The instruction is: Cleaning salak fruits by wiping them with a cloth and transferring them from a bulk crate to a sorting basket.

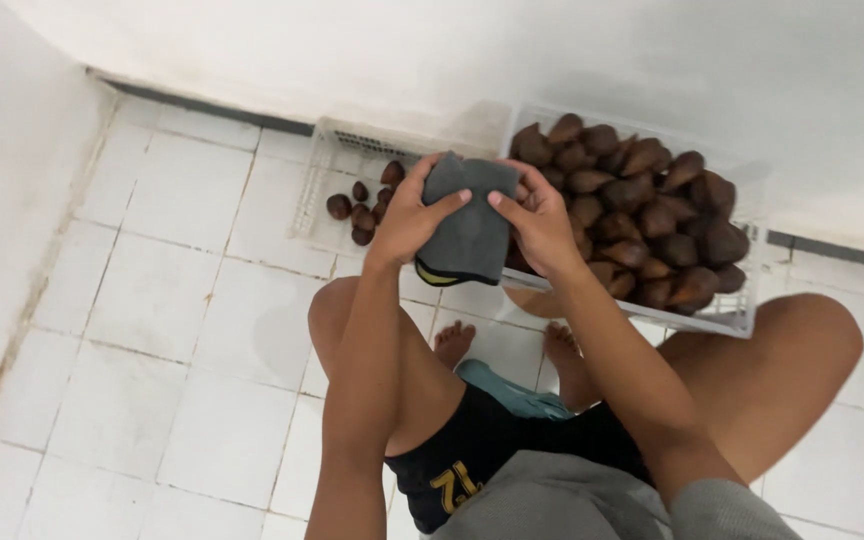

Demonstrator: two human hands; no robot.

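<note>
left hand (407, 215) and right hand (540, 222) raised, both gripping grey cloth (467, 225) | cloth bunched, yellow edge below (above brown-fruit crate (732, 315))

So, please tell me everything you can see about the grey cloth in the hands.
The grey cloth looks soft and thick, like a folded microfibre towel, dark grey with a yellow edge showing at its lower left corner. It is held up in the air, above the white tiled floor and in front of the crate of brown fruit. The left hand grips its left side, fingers over the front; the right hand grips its right side. It seems wrapped around something, which is hidden.
</note>
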